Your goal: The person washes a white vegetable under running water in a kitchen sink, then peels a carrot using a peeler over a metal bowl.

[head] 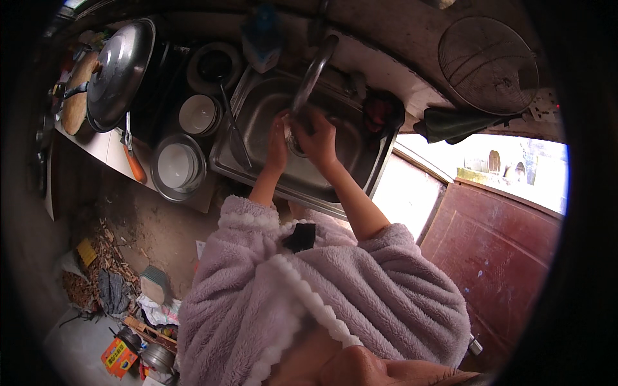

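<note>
Both of my hands are together over the steel sink basin (251,116), just below the mouth of the curved metal faucet (316,72). My left hand (276,147) is raised on edge, its fingers close together and its palm turned inward. My right hand (317,140) bends its fingers toward the left palm. Between them shows a small whitish patch (287,126), too small and shaded to name; whether either hand grips it is unclear. A round metallic rim (298,150) partly shows below the fingers. A long-handled utensil (234,128) lies across the sink's left edge.
Left of the sink stand stacked white bowls (197,114) and a metal basin (155,179) holding more bowls. Farther left are a large pan lid (123,72) and an orange-handled tool (133,164). A blue bottle (262,41) stands behind; a wire strainer (487,65) hangs right.
</note>
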`<action>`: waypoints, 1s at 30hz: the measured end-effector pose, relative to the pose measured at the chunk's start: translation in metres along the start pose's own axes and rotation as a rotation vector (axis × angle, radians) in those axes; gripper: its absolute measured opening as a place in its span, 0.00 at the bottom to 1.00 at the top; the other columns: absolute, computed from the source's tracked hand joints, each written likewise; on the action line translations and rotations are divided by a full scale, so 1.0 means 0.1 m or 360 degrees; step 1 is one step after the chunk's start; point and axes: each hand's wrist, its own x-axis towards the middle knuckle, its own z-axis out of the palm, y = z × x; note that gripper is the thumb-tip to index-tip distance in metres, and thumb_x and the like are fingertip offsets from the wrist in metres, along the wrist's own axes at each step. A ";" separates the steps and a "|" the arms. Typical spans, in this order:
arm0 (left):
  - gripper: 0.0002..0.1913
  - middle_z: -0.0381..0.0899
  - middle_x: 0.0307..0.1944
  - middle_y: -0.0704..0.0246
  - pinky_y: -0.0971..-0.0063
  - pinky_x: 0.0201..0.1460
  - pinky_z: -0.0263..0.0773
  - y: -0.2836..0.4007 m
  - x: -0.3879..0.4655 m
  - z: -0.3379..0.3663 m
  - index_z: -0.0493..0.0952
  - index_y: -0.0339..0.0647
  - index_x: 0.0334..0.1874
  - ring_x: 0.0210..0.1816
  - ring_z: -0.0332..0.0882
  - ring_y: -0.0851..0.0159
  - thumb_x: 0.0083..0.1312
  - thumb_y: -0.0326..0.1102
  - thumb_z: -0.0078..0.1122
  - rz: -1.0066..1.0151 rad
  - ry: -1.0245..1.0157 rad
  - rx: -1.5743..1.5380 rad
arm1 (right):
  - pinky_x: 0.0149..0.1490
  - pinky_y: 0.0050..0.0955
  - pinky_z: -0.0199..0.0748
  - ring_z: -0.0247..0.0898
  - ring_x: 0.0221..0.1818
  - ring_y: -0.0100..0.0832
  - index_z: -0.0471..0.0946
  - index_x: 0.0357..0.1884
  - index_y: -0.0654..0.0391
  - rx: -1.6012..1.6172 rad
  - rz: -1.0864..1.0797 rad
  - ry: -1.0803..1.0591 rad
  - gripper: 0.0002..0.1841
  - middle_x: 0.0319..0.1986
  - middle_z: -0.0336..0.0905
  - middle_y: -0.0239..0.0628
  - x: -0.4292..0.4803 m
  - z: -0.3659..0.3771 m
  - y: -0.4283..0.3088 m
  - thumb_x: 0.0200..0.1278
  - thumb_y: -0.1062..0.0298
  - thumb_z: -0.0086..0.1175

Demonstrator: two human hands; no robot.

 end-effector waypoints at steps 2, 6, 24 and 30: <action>0.25 0.68 0.57 0.62 0.72 0.64 0.57 -0.06 0.01 -0.01 0.62 0.36 0.63 0.60 0.64 0.65 0.75 0.47 0.29 -0.0036 0.0018 0.0078 | 0.33 0.29 0.72 0.77 0.27 0.38 0.77 0.35 0.62 -0.0028 -0.0017 -0.0018 0.08 0.26 0.77 0.46 -0.01 0.02 0.04 0.50 0.75 0.59; 0.26 0.67 0.59 0.68 0.75 0.62 0.59 -0.17 0.02 -0.02 0.60 0.38 0.65 0.59 0.65 0.70 0.75 0.51 0.29 0.0013 0.0021 0.0205 | 0.35 0.31 0.73 0.79 0.30 0.42 0.78 0.34 0.61 -0.0076 0.0079 -0.0070 0.08 0.26 0.78 0.46 0.01 0.06 0.10 0.51 0.72 0.60; 0.24 0.71 0.54 0.63 0.74 0.61 0.61 0.09 -0.04 0.09 0.67 0.36 0.60 0.56 0.68 0.66 0.75 0.48 0.32 -0.0122 0.0218 0.0216 | 0.31 0.27 0.72 0.75 0.26 0.23 0.75 0.30 0.64 0.0224 0.0415 0.0023 0.05 0.21 0.77 0.41 0.06 0.19 0.19 0.50 0.76 0.57; 0.24 0.71 0.53 0.65 0.75 0.60 0.61 0.08 -0.01 0.08 0.69 0.38 0.57 0.54 0.68 0.68 0.75 0.50 0.31 -0.0095 0.0240 0.0003 | 0.32 0.27 0.72 0.76 0.25 0.26 0.76 0.30 0.64 0.0136 0.0300 0.0062 0.05 0.22 0.78 0.42 -0.05 0.20 0.18 0.52 0.74 0.58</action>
